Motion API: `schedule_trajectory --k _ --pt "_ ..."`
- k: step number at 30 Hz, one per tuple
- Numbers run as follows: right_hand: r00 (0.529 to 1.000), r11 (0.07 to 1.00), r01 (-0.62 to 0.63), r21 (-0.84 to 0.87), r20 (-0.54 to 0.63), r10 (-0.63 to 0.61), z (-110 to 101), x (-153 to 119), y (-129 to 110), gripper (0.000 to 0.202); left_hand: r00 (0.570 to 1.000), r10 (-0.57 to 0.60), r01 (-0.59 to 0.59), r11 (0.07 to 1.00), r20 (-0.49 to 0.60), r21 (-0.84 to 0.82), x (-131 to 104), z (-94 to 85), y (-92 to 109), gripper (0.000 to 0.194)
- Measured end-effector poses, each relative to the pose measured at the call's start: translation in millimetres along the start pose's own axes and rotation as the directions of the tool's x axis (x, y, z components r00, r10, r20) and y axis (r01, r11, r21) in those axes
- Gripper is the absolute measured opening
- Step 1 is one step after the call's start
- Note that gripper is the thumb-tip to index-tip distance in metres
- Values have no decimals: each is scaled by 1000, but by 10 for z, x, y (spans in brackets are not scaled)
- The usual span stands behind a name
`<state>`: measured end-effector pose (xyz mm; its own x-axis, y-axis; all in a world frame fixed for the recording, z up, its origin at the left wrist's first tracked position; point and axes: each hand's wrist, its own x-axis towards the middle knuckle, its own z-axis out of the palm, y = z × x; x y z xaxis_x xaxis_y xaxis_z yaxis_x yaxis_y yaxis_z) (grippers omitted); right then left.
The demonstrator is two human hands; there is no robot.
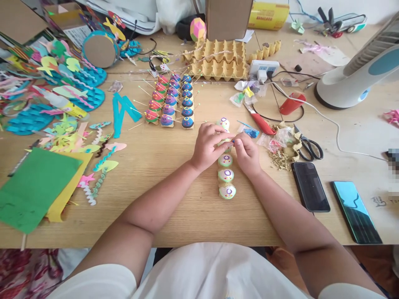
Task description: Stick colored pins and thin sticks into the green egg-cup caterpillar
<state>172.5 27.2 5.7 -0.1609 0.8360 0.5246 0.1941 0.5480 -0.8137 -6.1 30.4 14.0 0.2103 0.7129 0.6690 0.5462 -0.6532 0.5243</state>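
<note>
A strip of white egg-carton cups [226,175], with purple rings, coloured dots and green edges, lies lengthwise in front of me. Above its upper part my left hand [209,146] and my right hand [247,153] meet at the fingertips. Between them shows a small blue piece [232,141], pinched by both hands; its shape is too small to tell. The hands hide some of the upper cups. Left of the strip stand three painted rows: red cups [155,104], purple cups [171,100] and dark blue cups [187,101], with thin pins sticking out.
Right of my hands lie a red-handled knife [262,123], a blue packet [249,131], black scissors [308,145] and two phones [311,187]. A white fan [346,83] stands back right. Paper sheets [37,187] and cutouts cover the left; bare egg cartons [218,58] are behind.
</note>
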Motion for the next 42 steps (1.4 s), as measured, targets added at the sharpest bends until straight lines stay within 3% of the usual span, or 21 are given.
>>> schedule_trajectory --k 4,13,22,25,28,31,36,42 --pt "1000 1000 4 -8 28 -3 -7 9 -9 49 1000 13 -13 1000 6 -17 -7 6 4 26" --pt "1000 1000 -22 -5 20 22 -10 7 -22 46 997 -74 73 996 -27 -47 -41 58 19 28" --pt "997 998 -63 21 -36 64 3 2 -11 44 993 -37 37 999 -108 -2 -51 71 106 31" --pt "981 990 -127 56 -138 134 0 5 31 43 972 -123 115 992 -202 -49 -54 60 94 32" --pt "958 968 -200 149 -176 225 -3 14 62 42 937 -275 247 958 -217 -147 -52 67 38 38" --pt "955 945 -242 221 -118 272 -1 11 60 41 912 -367 318 914 -180 -251 -47 90 -18 44" --pt "957 915 -252 316 -56 283 5 -5 71 40 915 -373 301 887 -156 -351 -43 111 -44 43" --pt "907 763 -380 522 50 418 -4 33 39 48 911 -400 346 876 -104 -336 -60 127 -63 46"
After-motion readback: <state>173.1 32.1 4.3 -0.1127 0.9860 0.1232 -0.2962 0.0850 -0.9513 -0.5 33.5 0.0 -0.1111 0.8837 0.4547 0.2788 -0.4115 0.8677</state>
